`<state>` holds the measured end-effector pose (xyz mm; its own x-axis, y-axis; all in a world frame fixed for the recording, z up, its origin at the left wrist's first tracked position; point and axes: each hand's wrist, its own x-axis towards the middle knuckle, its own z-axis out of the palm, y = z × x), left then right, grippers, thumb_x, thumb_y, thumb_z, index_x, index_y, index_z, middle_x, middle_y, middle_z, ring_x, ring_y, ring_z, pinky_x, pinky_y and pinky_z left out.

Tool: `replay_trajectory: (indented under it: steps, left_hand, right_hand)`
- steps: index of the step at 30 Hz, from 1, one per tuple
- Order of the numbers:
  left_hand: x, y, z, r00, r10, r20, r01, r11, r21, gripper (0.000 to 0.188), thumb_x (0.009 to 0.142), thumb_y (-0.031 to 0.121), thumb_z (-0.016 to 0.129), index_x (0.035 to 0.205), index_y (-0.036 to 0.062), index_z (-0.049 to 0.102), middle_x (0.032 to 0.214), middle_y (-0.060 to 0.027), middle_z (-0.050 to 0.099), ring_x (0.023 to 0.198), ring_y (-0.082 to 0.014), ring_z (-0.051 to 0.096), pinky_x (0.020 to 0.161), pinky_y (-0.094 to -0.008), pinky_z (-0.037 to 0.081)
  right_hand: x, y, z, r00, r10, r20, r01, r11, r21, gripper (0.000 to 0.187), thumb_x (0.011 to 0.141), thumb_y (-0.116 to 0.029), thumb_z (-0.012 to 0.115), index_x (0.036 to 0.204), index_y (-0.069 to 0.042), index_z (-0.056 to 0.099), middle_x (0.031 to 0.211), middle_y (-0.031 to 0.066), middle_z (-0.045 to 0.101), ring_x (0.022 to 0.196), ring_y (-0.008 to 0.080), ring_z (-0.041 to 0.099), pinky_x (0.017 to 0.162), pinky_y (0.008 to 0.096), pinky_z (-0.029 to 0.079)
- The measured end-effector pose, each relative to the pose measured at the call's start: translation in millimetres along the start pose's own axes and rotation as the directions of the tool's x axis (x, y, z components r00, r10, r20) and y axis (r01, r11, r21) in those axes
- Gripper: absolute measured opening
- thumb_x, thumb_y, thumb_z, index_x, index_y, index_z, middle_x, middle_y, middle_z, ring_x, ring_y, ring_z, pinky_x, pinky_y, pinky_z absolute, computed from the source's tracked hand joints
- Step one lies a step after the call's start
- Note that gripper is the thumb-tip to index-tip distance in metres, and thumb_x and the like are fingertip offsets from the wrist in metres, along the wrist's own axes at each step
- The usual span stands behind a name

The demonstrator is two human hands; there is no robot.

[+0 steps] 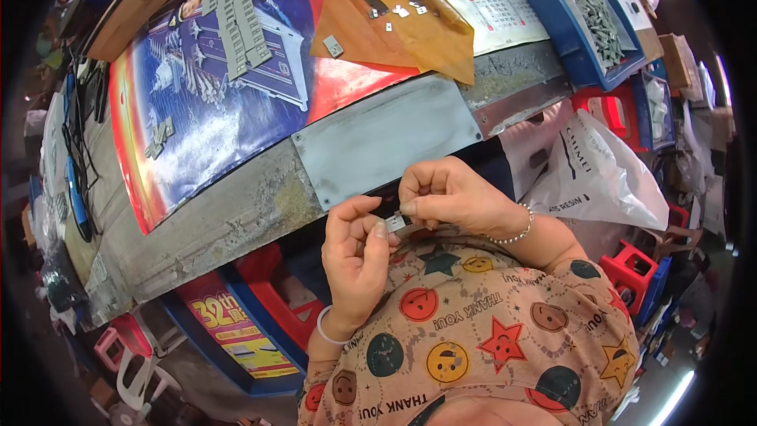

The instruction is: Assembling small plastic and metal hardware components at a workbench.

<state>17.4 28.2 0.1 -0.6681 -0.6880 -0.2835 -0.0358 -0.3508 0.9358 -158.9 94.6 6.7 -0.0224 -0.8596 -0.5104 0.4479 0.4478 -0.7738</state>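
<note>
Close to my body, a small grey rectangular part (396,223) sits between the thumb and fingertips of my left hand (352,256). My right hand (451,196) is pinched at the far end of that part, thumb against curled fingers. Whatever lies in that pinch is mostly hidden. Beyond both hands, a grey metal plate (386,138) is fixed at the bench edge. On an orange-brown sheet (355,0) lie small black pieces (377,5), small white pieces (401,12) and one grey part (333,46).
Rows of grey parts (234,20) lie on a blue and red poster (197,166), with a few loose ones (159,138) nearby. A blue bin (569,31) of grey parts (591,16) stands at far right. Below hangs a white plastic bag (607,170). A blue-handled tool (76,189) is at left.
</note>
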Motion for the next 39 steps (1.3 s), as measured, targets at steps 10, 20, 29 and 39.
replay_trajectory:
  steps: [10,20,29,39]
  left_hand:
    - [1,-6,-2,0.998,0.039,-0.052,-0.034,0.996,0.087,0.028,0.092,0.0,0.049,0.119,-0.0005,0.044,0.081,-0.0011,0.055,0.07,-0.0043,0.054,0.063,-0.0171,0.046]
    - [1,-15,-4,0.977,0.209,-0.045,-0.183,0.927,0.327,0.029,0.09,-0.001,0.049,0.119,-0.002,0.045,0.078,-0.003,0.059,0.069,-0.005,0.055,0.062,-0.0184,0.044]
    - [5,-20,-6,0.933,0.36,0.0,-0.323,0.838,0.441,0.027,0.089,-0.002,0.05,0.116,-0.0022,0.047,0.074,-0.0054,0.061,0.067,-0.0071,0.057,0.063,-0.0206,0.045]
    - [2,-35,-9,0.9,0.436,-0.019,-0.385,0.814,0.434,0.023,0.089,-0.004,0.052,0.111,-0.0025,0.047,0.079,-0.0055,0.06,0.07,-0.0082,0.058,0.065,-0.0207,0.047]
  right_hand:
    - [9,15,0,1.0,-0.004,0.027,0.004,1.0,0.01,0.016,0.084,-0.014,0.062,0.082,0.001,0.058,0.069,0.0014,0.055,0.058,0.0059,0.047,0.053,0.0207,0.039]
    - [3,7,9,0.959,-0.284,0.001,0.245,0.827,-0.506,0.009,0.08,-0.005,0.061,0.082,0.002,0.056,0.068,0.0046,0.06,0.063,0.0062,0.054,0.053,0.0231,0.043]
    - [7,6,12,0.951,-0.307,0.017,0.264,0.786,-0.558,0.009,0.081,-0.006,0.059,0.083,0.002,0.056,0.068,0.0075,0.061,0.061,0.01,0.057,0.054,0.025,0.045]
    - [7,9,18,0.925,-0.378,0.037,0.31,0.693,-0.651,0.016,0.085,-0.013,0.06,0.088,0.001,0.052,0.073,0.0154,0.059,0.066,0.0309,0.06,0.06,0.038,0.046]
